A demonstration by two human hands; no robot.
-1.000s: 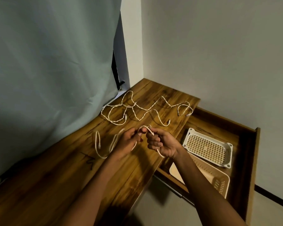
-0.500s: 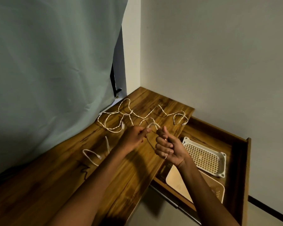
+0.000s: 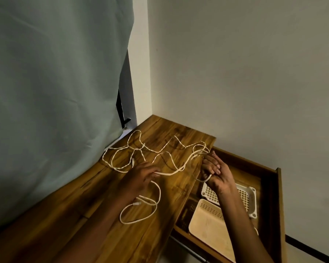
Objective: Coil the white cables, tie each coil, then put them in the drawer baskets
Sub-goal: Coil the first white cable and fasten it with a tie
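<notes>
The right hand (image 3: 217, 175) is curled around a white cable (image 3: 171, 172), a short loop of it showing below the fingers, so the first turns of a coil seem to be forming there. The left hand (image 3: 141, 177) pinches the same cable at its fingertips, close to the desk top (image 3: 95, 215), and the length between the two hands sags in a shallow curve. From the left hand the cable runs back toward the near side and lies in a loose loop on the wood, with a plug end showing.

This looks like the coiling step, barely begun: nothing is tied yet. The next move probably calls for the left hand to feed slack while the right gathers even turns, without dragging the tangle.

That tangle of cables (image 3: 141, 150) lies at the far end of the desk. To the right, the open drawer (image 3: 270, 186) holds a white basket (image 3: 252, 202) and a cream basket (image 3: 207, 221) nearer, neither with cable in it.
</notes>
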